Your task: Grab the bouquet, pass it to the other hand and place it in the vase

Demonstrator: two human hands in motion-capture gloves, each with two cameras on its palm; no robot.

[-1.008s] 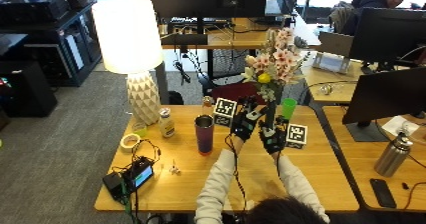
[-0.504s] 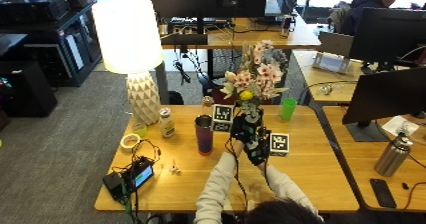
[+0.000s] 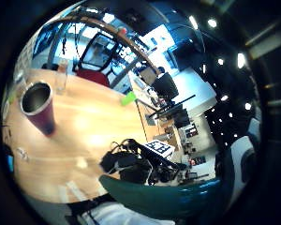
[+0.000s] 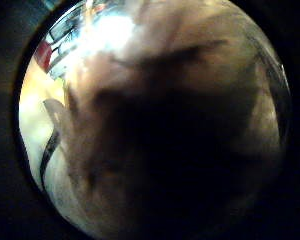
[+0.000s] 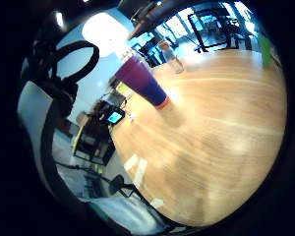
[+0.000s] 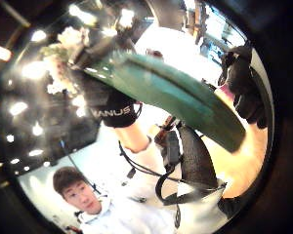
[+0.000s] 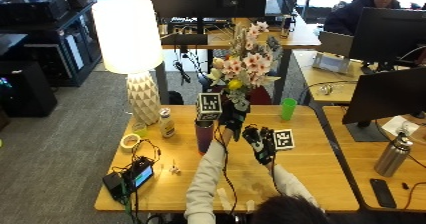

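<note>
My left hand grips the bouquet by its stem and holds it upright above the table, pink and white flowers on top. The dark purple vase stands on the wooden table just left of that hand, its mouth empty. My right hand hangs lower and to the right, near the stem's end, fingers loosely curled and apparently off it. In the right thumb side palm view the stem crosses close by, with the left hand round it. Blurred flowers fill the left thumb side palm view.
A tall white lamp stands at the table's back left, with a small bottle and a tape roll near it. A green cup sits at the back right. A device with cables lies at the front left.
The bouquet has moved left, from beside the green cup to near the vase. The left hand has risen with it; the right hand has dropped below.
</note>
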